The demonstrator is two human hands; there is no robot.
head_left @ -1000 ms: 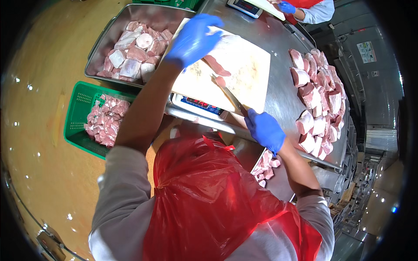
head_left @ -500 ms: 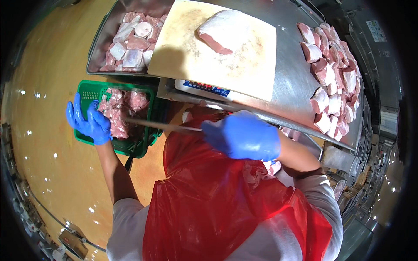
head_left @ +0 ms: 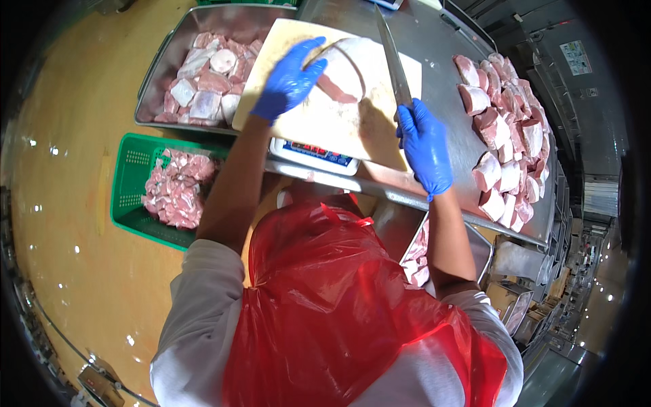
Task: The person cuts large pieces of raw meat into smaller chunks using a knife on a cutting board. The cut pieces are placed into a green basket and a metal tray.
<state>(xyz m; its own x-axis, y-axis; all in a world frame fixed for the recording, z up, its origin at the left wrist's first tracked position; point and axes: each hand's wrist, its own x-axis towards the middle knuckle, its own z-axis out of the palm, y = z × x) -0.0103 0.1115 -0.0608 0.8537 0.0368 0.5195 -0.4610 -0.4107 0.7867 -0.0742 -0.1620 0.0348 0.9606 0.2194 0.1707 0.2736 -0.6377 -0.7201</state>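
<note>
My blue-gloved left hand (head_left: 288,85) lies with its fingers apart at the left edge of a slab of pale, fat-covered meat (head_left: 342,74), which rests on a cream cutting board (head_left: 325,129). Its fingertips appear to touch the slab. My blue-gloved right hand (head_left: 424,146) grips a long knife (head_left: 392,54) by the handle, blade pointing up and away, just right of the slab over the board's right side. Beneath the board's near edge sits a scale (head_left: 313,152) with a red display.
Left are a steel tub (head_left: 152,81) of meat chunks and a green basket (head_left: 129,159) of trimmings. A heap of meat pieces (head_left: 505,146) covers the steel table's (head_left: 441,68) right side. Another steel container (head_left: 478,254) with meat sits low at the right.
Half a second ago both hands and the knife were down by the green basket. Now both are back at the board, and the knife has swung from level to pointing away from me.
</note>
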